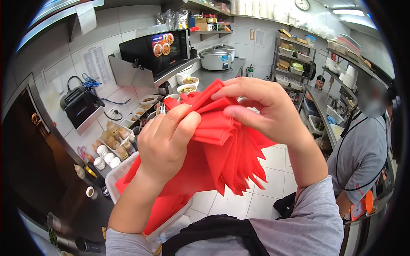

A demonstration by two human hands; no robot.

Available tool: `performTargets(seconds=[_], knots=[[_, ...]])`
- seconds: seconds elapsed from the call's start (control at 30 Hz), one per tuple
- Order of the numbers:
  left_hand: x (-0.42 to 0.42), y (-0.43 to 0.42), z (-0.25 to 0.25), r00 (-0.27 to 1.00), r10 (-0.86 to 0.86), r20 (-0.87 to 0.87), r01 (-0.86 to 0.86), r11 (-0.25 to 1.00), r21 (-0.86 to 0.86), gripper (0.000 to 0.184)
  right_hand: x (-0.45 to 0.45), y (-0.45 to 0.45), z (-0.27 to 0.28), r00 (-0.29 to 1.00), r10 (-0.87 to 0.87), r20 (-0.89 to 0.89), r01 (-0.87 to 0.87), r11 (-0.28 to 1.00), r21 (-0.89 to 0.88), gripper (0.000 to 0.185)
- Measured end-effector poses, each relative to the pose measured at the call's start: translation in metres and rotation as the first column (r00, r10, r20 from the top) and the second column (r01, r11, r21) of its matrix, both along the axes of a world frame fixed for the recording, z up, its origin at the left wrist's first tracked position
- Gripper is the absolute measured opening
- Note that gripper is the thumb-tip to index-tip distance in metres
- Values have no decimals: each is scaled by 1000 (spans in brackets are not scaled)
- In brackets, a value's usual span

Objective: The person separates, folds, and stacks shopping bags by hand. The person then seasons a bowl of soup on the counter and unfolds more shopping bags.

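Raised in front of my chest is a thick bundle of thin red cloth-like sheets (226, 158), folded in many layers that fan out at the lower right. My left hand (164, 143) is closed around the bundle's left side. At its upper edge, my right hand (260, 104) pinches some folds, with the thumb below and the fingers curled over the top. More red material (166, 209) hangs or lies lower down, over a white plastic bin (113, 181). Where one piece ends and another begins cannot be told.
Left, a counter carries squeeze bottles (113, 130), white cups (102, 150) and bowls of food (188, 88). A microwave (156, 53) sits on a wall shelf; a rice cooker (215, 58) stands behind. At right, a person in a grey shirt (363, 145) is close beside the shelving.
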State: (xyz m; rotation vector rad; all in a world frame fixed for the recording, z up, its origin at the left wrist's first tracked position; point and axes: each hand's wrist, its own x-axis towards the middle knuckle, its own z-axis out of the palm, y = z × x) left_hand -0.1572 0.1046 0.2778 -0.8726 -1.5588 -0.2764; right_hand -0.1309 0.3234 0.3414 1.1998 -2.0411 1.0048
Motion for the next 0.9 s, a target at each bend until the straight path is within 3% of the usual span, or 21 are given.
performTargets(seconds=[0.13, 0.2, 0.4, 0.57, 0.7, 0.77, 0.9], knots=[[14, -18, -6, 998, 71, 0, -71, 997, -33, 27, -5, -15, 0, 994, 47, 103, -53, 997, 62, 15], [19, -22, -11, 999, 28, -29, -27, 999, 39, 27, -8, -25, -2, 998, 26, 59, -30, 997, 77, 14], [34, -38, -22, 995, -14, 95, 15, 1000, -9, 23, -14, -46, -5, 984, 52, -169, -40, 997, 72, 15], [37, -38, -21, 979, -129, 155, 112, 987, 114, 25, -26, -58, -7, 927, 87, -364, -59, 994, 88, 15], [45, -38, -21, 956, -170, 238, 153, 984, 87, 29, -35, -61, -5, 911, 130, -391, -81, 987, 138, 16], [47, -33, -23, 944, -238, 228, 193, 960, 203, 34, -34, -61, -4, 928, 149, -342, -106, 984, 143, 19], [49, -28, -19, 903, -305, 303, 241, 943, 229, 31, -30, -59, -6, 928, 145, -342, -106, 986, 131, 22]])
